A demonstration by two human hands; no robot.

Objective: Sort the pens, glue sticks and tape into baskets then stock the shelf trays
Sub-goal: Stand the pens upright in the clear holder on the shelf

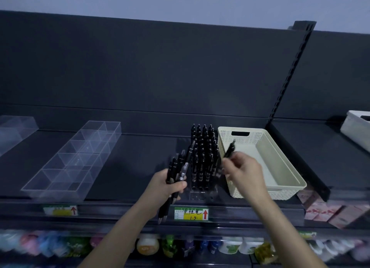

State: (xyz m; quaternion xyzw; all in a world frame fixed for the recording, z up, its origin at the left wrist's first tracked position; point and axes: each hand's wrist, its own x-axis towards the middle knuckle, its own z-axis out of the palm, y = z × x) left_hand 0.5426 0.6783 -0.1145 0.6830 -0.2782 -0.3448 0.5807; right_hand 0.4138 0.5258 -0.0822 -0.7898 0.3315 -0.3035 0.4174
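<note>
My left hand (168, 184) grips a bunch of several black pens (178, 167), their tips pointing down past the shelf edge. To its right, my right hand (243, 165) pinches a single black pen (229, 148), tilted and blurred, just right of the pen holder. The clear pen holder (204, 193) on the dark shelf carries several upright black pens (205, 145); its front rows show bare holes. A cream perforated basket (280, 159) stands right of the holder, with nothing visible inside.
A clear divided tray (60, 189) lies on the shelf to the left, another clear tray (18, 125) beyond it. A white bin (354, 131) sits on the right shelf. Price labels (191, 213) line the shelf edge; bottles fill the shelf below.
</note>
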